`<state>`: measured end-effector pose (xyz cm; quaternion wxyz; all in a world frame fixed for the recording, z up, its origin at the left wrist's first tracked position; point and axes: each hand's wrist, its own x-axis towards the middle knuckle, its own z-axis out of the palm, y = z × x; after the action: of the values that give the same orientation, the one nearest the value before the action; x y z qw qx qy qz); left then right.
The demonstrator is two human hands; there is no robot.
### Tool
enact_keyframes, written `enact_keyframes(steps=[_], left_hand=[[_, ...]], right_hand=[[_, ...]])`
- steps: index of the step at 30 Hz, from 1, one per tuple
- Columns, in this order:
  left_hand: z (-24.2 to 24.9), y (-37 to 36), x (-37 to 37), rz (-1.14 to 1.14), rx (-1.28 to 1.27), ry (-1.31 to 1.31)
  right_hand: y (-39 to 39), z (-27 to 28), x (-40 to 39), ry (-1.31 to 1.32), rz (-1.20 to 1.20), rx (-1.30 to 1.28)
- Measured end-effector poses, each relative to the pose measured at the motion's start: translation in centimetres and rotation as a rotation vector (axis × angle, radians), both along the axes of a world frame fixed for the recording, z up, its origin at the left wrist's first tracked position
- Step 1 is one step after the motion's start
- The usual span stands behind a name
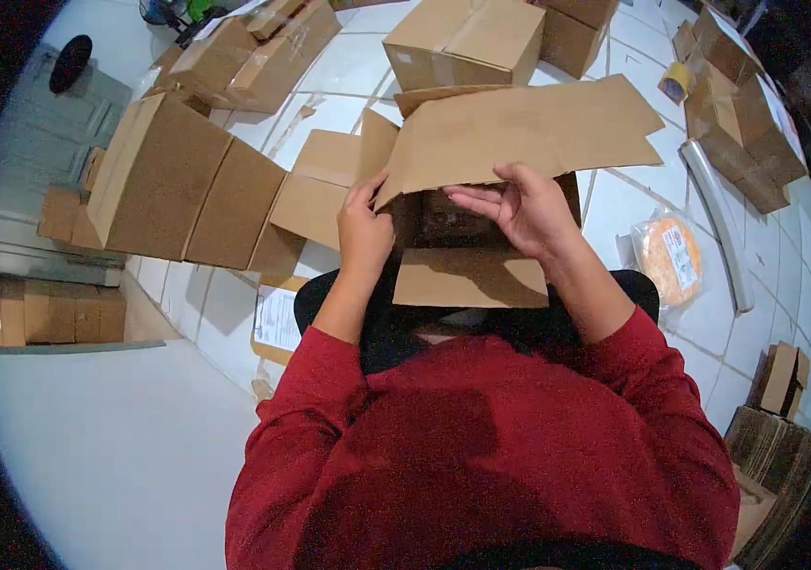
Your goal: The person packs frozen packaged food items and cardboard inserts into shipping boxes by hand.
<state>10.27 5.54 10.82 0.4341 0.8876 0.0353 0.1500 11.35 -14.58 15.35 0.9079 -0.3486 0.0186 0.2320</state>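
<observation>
An open cardboard box stands between my legs, its near flap folded out toward me. Over its far part lies a large flat cardboard piece, tilted, with a notched right end. My left hand is closed on the left edge of this cardboard piece, near a raised side flap. My right hand is under the piece's near edge, palm turned up, thumb at the edge and fingers apart over the box opening. The dark inside of the box shows between my hands; its contents are too dim to make out.
Closed cardboard boxes stand ahead and at the left. On the tiled floor to the right are a plastic-wrapped round item, a long pale roll, a tape roll and more boxes. A labelled envelope lies at my left.
</observation>
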Motion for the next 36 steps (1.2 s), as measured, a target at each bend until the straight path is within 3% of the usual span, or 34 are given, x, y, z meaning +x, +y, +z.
enact_keyframes(steps=[4,8,10,13,17,19,20,22,23,24,25,26,27,28,29,30,32,34,35,36], left_hand=[[0.9,-1.0,-0.7,-0.078,-0.204,-0.111],[3.7,-3.9,-3.9,-0.032,-0.173,-0.12],[4.4,-5.1,-5.6,-0.012,-0.39,0.014],[3.3,-4.2,-5.8,-0.178,-0.436,0.027],[3.0,-4.6,-7.1,-0.202,-0.469,0.02],[2.6,-5.5,-7.2,-0.238,-1.036,-0.006],[3.1,-5.5,-7.0,-0.244,-1.038,-0.015],[4.2,-5.2,-6.7,-0.261,-0.669,-0.33],[4.0,-4.0,-6.2,-0.215,-0.681,-0.392],[4.5,-2.7,-6.1,-0.222,-0.684,-0.404],[5.1,-1.3,-6.0,-0.157,-0.473,-0.494],[5.8,-0.5,-5.9,-0.089,-0.263,-0.576],[6.7,-0.1,-6.1,-0.096,-0.266,-0.58],[7.7,0.0,-6.4,-0.098,-0.051,-0.66],[8.3,0.0,-6.6,-0.101,0.164,-0.735],[8.4,-0.2,-6.9,-0.114,0.158,-0.729],[8.5,-0.6,-7.3,-0.277,0.248,-0.798],[9.5,-1.3,-7.4,-0.355,0.328,-0.912],[9.8,-1.6,-7.4,-0.408,0.417,-1.034],[9.6,-1.6,-7.6,-0.414,0.411,-1.038]], right_hand=[[-0.2,0.9,-1.3,-0.101,-0.041,0.102],[0.3,-1.5,-3.3,-0.123,-0.037,0.203],[1.1,-2.3,-4.8,-0.098,-0.023,0.126],[1.1,-2.0,-6.2,-0.097,0.011,0.156],[-0.5,-1.3,-7.0,-0.141,0.012,0.046],[-1.5,-1.5,-7.5,-0.173,0.075,-0.032],[-2.0,-1.7,-7.8,-0.183,0.074,-0.035],[-3.3,-2.2,-8.8,-0.125,0.205,-0.13],[-4.1,-2.5,-9.4,-0.135,0.202,-0.136],[-4.8,-2.8,-9.9,-0.105,0.434,-0.166],[-5.5,-2.9,-10.2,-0.073,0.664,-0.197],[-6.4,-1.1,-11.0,-0.3,0.887,-0.527],[-7.2,1.1,-11.2,-0.58,0.987,-0.684],[-8.1,3.3,-11.2,-0.86,1.075,-0.838],[-9.6,5.3,-11.6,-0.743,0.791,-0.926],[-10.8,6.7,-11.8,-0.613,0.506,-0.997],[-10.5,8.4,-10.6,-0.844,-0.433,-0.879],[-10.6,9.1,-8.3,-0.983,-0.73,-0.999],[-11.1,9.2,-8.6,-0.978,-0.739,-1.008],[-11.8,9.2,-8.9,-0.751,-0.397,-1.033]])
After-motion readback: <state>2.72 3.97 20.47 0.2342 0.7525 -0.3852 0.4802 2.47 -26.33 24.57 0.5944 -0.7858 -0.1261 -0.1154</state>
